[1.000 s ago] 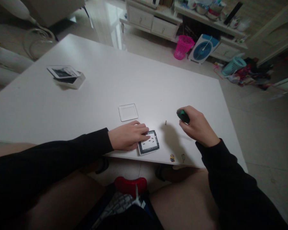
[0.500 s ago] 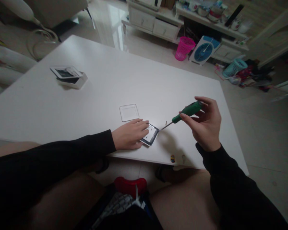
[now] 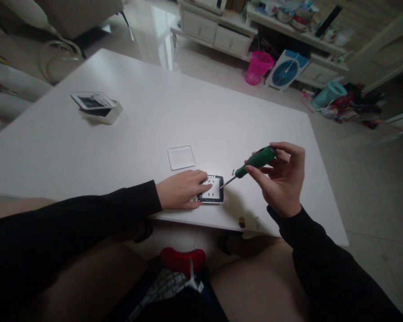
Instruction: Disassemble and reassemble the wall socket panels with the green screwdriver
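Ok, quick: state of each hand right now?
Left hand: holding the socket at its left side.
Right hand: holding the green screwdriver.

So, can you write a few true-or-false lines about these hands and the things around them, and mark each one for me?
1. The right hand holds a green screwdriver. True.
2. The left hand lies flat on the bare table, touching nothing else. False: its fingers are on the socket.
3. The screwdriver slants down toward the socket. True.
4. The white frame is fitted around the socket. False: it lies apart, farther from the person.
5. The pink basket stands on the table. False: it is on the floor, beside the fan.
6. Both sleeves are black. True.
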